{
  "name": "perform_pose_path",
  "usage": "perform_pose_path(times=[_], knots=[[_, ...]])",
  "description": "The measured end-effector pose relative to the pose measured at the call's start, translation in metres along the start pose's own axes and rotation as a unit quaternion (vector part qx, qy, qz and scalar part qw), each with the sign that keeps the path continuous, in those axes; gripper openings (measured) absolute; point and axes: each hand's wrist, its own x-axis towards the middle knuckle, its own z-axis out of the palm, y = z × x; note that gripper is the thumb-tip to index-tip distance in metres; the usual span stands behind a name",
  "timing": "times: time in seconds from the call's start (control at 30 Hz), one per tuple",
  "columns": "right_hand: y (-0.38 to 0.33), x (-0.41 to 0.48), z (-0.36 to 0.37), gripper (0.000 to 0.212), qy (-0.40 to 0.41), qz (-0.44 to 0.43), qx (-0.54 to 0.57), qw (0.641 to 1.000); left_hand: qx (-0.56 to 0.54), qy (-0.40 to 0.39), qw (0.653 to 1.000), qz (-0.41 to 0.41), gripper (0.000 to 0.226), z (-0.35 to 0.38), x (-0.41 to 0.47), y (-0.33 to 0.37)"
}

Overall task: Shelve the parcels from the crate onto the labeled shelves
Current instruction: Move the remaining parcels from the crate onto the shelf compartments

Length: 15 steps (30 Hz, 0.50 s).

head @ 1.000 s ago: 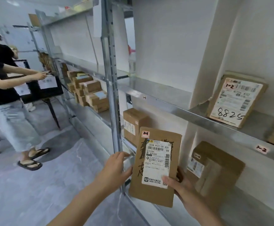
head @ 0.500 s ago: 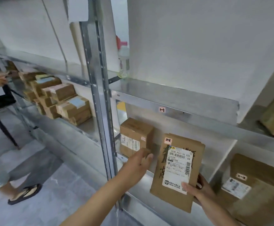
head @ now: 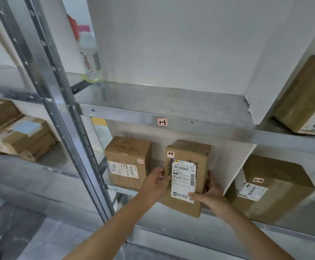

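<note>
A brown cardboard parcel (head: 188, 154) with a white shipping label and a small pink tag stands upright at the front of the lower metal shelf (head: 122, 189). My left hand (head: 153, 183) holds its left edge. My right hand (head: 212, 194) grips its right side, thumb across the label's lower corner. Another labelled parcel (head: 127, 162) stands just left of it on the same shelf. The shelf rail (head: 209, 126) above carries a pink tag reading 1-1. The crate is out of sight.
A white divider panel (head: 231, 166) stands right of the held parcel, with a large box (head: 273, 186) tagged 2-2 beyond it. A steel upright (head: 59, 113) rises at left, with stacked parcels (head: 16, 132) behind it. A bottle (head: 90, 53) and a box (head: 306, 98) are on the upper shelf.
The parcel has moved up and inward onto the lower shelf beside the other box. My left hand went from near the neighbouring box to the parcel's left edge. The view closed in.
</note>
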Motion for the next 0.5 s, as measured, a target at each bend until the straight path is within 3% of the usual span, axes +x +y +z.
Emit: perform_pose_path(times=[0.07, 0.23, 0.5], knots=[[0.003, 0.007, 0.002, 0.117, -0.011, 0.009, -0.002, 1.000, 0.002, 0.000, 1.000, 0.012, 0.012, 0.005, 0.004, -0.002], [0.005, 0.023, 0.006, 0.066, 0.007, 0.010, -0.064, 0.998, 0.010, 0.006, 0.999, 0.036, 0.015, 0.016, 0.014, -0.011], [0.013, 0.025, 0.011, 0.067, 0.053, -0.039, -0.127, 0.990, -0.012, 0.003, 1.000, -0.009, 0.025, 0.022, 0.017, -0.033]])
